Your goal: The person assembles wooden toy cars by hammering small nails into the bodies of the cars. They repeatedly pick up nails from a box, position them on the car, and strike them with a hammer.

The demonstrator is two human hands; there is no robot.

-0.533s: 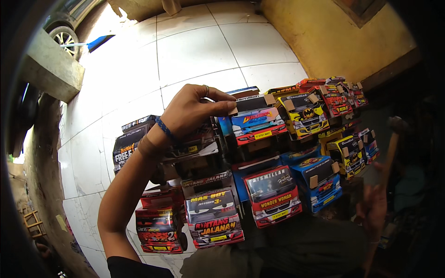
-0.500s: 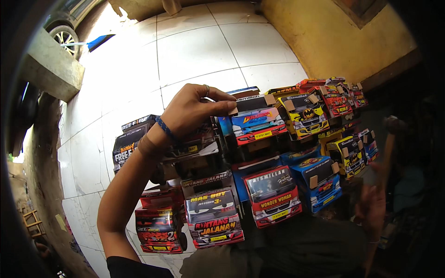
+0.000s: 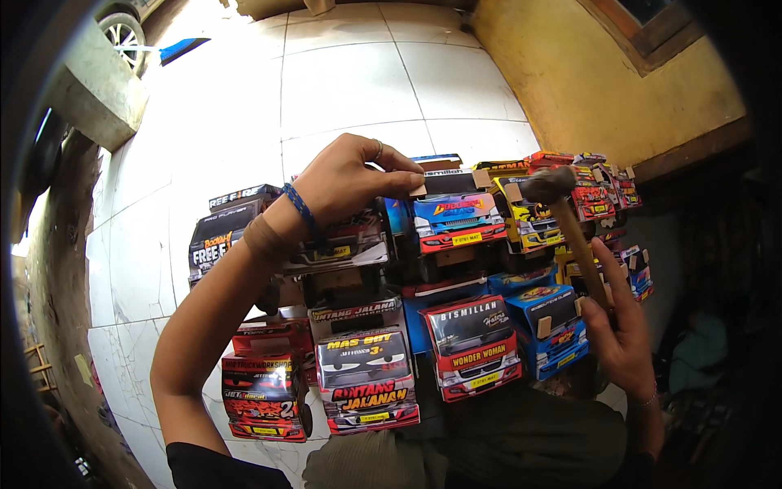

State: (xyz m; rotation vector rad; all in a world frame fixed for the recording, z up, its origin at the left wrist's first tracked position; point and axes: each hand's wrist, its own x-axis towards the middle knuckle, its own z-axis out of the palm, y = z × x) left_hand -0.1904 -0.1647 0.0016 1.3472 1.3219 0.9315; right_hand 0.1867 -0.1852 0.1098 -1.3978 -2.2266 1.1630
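My left hand [image 3: 352, 173] pinches a small brown wood piece [image 3: 419, 191] against the upper left corner of a blue and red toy truck's front [image 3: 460, 213]. A matching tan piece [image 3: 482, 178] sits at that truck's upper right corner. In my right hand [image 3: 626, 338] is a hammer [image 3: 582, 248], gripped by its wooden handle. The hammer's dark head is raised in front of a yellow toy truck [image 3: 533, 220]. A blue toy truck [image 3: 558, 330] with similar tan pieces stands near my right hand.
More toy trucks stand in two rows, among them a red one [image 3: 476, 350], a grey one [image 3: 366, 379] and a black one [image 3: 220, 244]. White floor tiles [image 3: 350, 81] stretch behind them to a yellow wall [image 3: 562, 90]. A blue broom head [image 3: 183, 50] lies at the far left.
My right hand has come up from the dim right side, swinging the hammer left toward the trucks. My left hand keeps its pinch on the wood piece. The view has shifted slightly.
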